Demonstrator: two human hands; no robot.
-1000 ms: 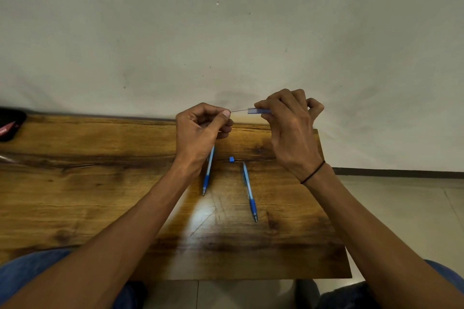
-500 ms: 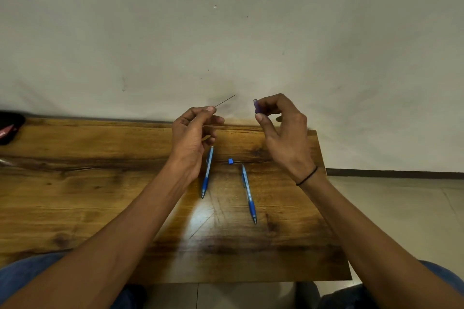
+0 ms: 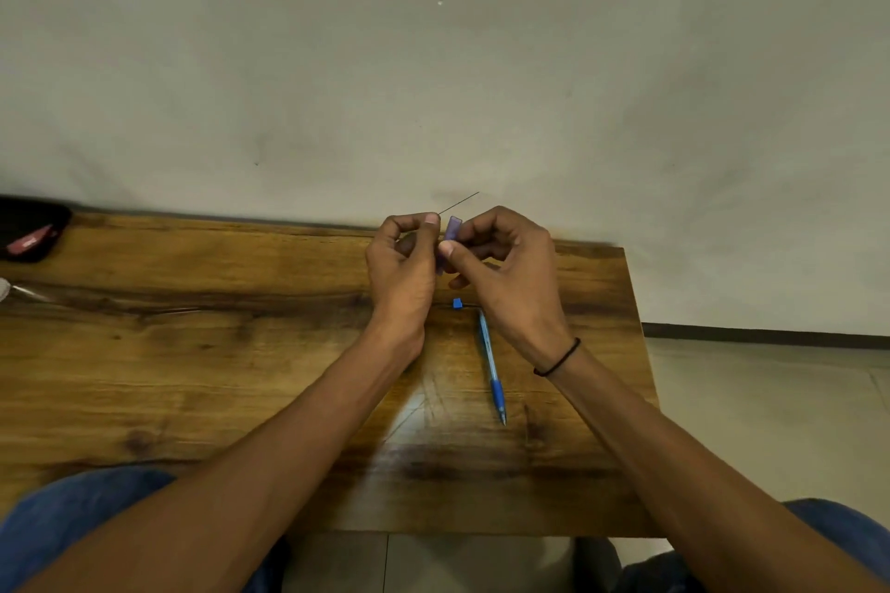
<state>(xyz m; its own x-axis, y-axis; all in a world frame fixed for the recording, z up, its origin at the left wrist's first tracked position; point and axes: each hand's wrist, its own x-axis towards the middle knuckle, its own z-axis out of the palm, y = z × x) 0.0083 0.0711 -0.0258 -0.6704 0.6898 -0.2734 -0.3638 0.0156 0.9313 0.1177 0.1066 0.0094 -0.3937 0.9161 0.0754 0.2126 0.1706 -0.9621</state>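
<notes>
My left hand [image 3: 402,265] pinches a thin dark lead [image 3: 460,203] between thumb and fingertip; the lead points up and to the right against the wall. My right hand [image 3: 505,270] grips a small bluish-purple lead case [image 3: 451,234], held nearly upright right beside the left fingertips. Both hands hover above the wooden table [image 3: 192,352]. A blue mechanical pencil [image 3: 491,366] lies on the table under my right wrist, tip toward me. A tiny blue cap [image 3: 457,302] sits on the wood just beyond the pencil's far end. A second pencil seen earlier is hidden behind my left hand.
A black pouch with a red item [image 3: 29,231] lies at the table's far left corner. A thin metal object [image 3: 19,291] pokes in at the left edge. The wall rises right behind the table. The floor [image 3: 770,424] lies to the right.
The hands parted, pulling the lead out of the case, then came close together again. The case turned from lying sideways to nearly upright. My left hand shifted right, covering the left pencil.
</notes>
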